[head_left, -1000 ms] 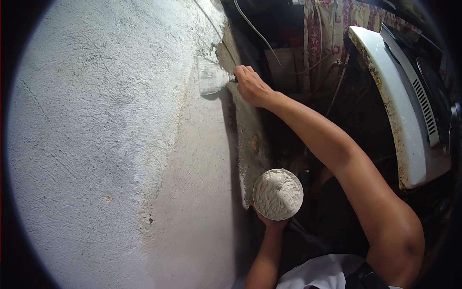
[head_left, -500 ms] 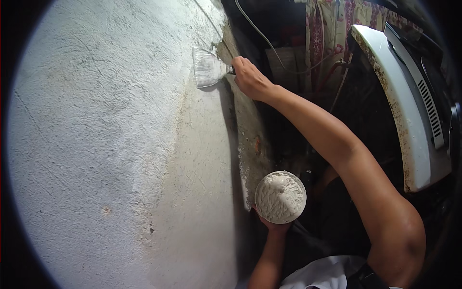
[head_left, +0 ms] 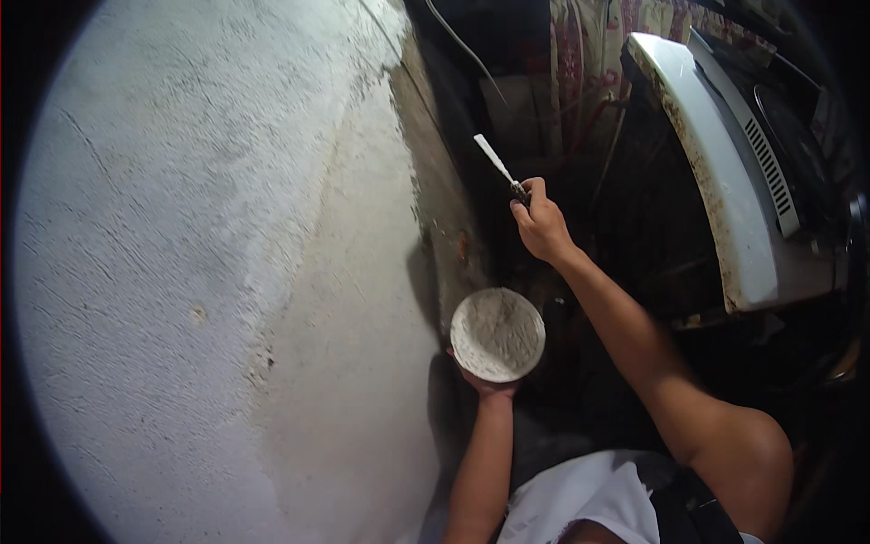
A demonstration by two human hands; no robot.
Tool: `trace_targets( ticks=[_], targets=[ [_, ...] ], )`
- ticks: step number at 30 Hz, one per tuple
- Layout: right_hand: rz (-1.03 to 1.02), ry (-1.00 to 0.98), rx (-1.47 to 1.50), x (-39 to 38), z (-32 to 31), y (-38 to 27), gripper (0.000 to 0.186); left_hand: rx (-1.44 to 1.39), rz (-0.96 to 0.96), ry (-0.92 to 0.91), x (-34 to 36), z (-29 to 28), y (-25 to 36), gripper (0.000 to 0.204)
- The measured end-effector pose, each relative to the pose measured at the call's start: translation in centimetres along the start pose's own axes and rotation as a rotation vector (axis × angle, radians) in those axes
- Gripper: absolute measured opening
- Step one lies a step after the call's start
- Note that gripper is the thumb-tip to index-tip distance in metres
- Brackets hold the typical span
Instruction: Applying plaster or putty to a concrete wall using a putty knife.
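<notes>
My right hand [head_left: 544, 225] is closed round the dark handle of a putty knife [head_left: 492, 156]. Its blade, coated in whitish paste, appears nearly edge-on and points up and left, apart from the wall. Below it, my left hand [head_left: 494, 388] supports a round tub [head_left: 455, 343] from underneath, with the fingers mostly hidden by it. Pale putty [head_left: 507, 332] inside has an uneven surface. To the left rises a wall [head_left: 181, 227] with rough whitish plaster and a smoother, cream-coloured strip [head_left: 353, 363] along its right side.
On the right stands a white appliance panel [head_left: 716, 172] with a rust-stained edge and a slotted vent. Behind hangs a flowered curtain [head_left: 589, 54]. A pale cable [head_left: 462, 41] droops near the wall's far corner, beside a bare brownish strip [head_left: 435, 154].
My right hand has drawn the putty knife off the wall, rightward and nearer, turning the blade edge-on. The tub in my left hand sits slightly higher and further left in view.
</notes>
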State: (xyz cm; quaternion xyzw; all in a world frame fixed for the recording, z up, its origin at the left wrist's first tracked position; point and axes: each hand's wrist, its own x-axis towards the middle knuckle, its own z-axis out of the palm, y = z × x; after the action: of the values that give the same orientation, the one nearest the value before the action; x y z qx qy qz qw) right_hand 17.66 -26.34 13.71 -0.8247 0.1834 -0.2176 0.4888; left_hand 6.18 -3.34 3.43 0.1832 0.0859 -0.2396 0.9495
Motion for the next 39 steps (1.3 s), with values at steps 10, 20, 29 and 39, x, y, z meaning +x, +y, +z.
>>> trace_targets(
  ticks=[10, 20, 29, 39],
  targets=[
    [-0.013, -0.223, 0.008, -21.5, -7.4, 0.5, 0.022, -0.064, 0.036, 0.001, 0.0, 0.3, 0.0, 0.088],
    [-0.127, -0.269, -0.207, -22.6, -6.6, 2.8, 0.022, -0.048, -0.002, -0.047, -1.1, 1.6, -0.2, 0.084],
    [-0.312, -0.296, -0.263, -23.4, -7.8, 1.9, 0.021, 0.011, -0.053, -0.074, -1.6, 2.1, -0.7, 0.095],
    [-0.140, -0.334, -0.317, -20.4, -13.0, 0.4, 0.028, 0.072, -0.070, -0.048, -1.6, 2.6, -0.3, 0.089]
  ],
)
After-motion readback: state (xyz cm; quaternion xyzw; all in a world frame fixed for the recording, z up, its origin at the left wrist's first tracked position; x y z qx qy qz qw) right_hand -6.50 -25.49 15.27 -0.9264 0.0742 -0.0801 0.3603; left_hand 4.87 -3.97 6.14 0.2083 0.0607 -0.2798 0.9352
